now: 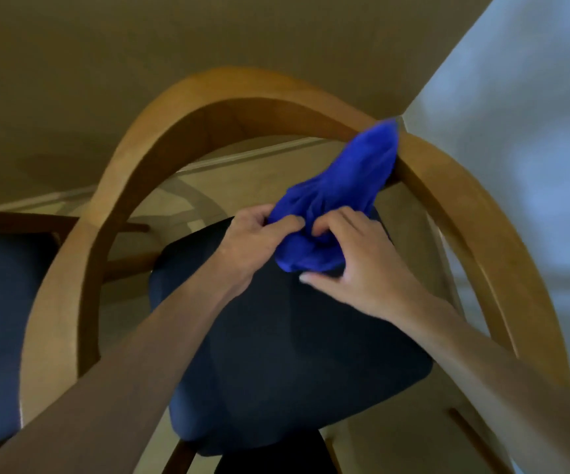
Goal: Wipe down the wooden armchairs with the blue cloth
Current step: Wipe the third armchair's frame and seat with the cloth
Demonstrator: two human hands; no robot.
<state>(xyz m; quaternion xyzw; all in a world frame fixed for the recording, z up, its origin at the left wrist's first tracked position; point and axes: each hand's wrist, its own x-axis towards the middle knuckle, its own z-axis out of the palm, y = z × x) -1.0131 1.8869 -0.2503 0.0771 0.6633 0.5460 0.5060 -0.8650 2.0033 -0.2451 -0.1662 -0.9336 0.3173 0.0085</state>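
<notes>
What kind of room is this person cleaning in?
Probably a dining or meeting room, though I can't be sure: a curved wooden armchair with a dark padded seat, part of a second chair beside it, a plain wall and pale floor.

Dim indoor lighting with a warm yellow cast. Cool daylight enters from the right wall (516, 114). Overall focus is soft; the blue cloth (341, 193) tip appears motion-blurred. Wide-angle distortion bends the armchair frame (133, 159) near the edges.
</notes>
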